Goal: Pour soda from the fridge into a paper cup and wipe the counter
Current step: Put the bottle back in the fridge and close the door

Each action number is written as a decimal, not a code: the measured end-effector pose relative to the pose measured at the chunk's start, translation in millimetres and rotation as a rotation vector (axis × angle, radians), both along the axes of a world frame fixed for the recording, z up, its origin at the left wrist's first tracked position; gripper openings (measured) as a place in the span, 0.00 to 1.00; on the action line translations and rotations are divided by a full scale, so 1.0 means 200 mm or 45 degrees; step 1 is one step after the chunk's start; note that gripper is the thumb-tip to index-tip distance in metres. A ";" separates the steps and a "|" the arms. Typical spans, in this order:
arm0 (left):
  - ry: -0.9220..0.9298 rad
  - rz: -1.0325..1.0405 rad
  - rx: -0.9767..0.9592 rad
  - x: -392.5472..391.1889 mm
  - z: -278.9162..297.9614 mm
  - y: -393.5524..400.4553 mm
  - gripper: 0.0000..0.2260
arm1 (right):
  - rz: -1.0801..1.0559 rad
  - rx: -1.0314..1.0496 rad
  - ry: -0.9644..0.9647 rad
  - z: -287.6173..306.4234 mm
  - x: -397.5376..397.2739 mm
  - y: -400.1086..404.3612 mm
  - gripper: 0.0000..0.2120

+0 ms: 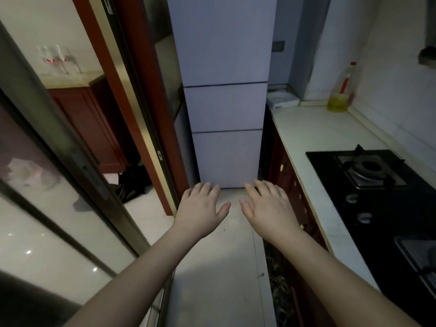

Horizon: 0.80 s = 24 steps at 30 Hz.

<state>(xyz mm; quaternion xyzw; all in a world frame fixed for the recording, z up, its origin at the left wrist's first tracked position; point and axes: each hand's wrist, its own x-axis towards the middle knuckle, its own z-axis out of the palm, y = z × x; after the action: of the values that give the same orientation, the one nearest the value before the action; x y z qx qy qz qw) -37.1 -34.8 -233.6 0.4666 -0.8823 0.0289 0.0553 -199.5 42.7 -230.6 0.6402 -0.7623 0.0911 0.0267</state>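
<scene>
A tall pale fridge [224, 102] with three closed doors stands straight ahead at the end of a narrow kitchen aisle. To its right a light counter [316, 138] runs along the wall toward me. My left hand [200, 208] and my right hand [269, 206] are stretched out side by side in front of me, palms down, fingers straight and spread. Both hover over the floor short of the fridge's bottom door and hold nothing. No soda bottle or paper cup is in sight.
A black gas hob [377, 185] is set into the counter at the right. A bottle of yellow oil [342, 90] stands at the counter's far end, a white box [282, 99] beside the fridge. A glass sliding door [70, 173] lines the left; red cabinets [287, 180] sit under the counter.
</scene>
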 end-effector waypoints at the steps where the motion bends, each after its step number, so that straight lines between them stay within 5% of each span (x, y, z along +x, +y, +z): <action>1: 0.015 0.013 -0.006 -0.04 0.03 -0.06 0.29 | 0.008 -0.001 0.009 0.02 -0.05 -0.07 0.33; 24: 0.074 0.071 -0.152 -0.25 0.40 -1.68 0.28 | 0.072 -0.041 0.022 0.34 -0.34 -1.75 0.27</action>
<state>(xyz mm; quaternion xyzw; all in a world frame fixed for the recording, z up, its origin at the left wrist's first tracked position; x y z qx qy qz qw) -86.9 -370.9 -153.5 0.4875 -0.8636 0.0694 0.1078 -268.4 -306.8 -163.1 0.6617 -0.7421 0.0986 0.0413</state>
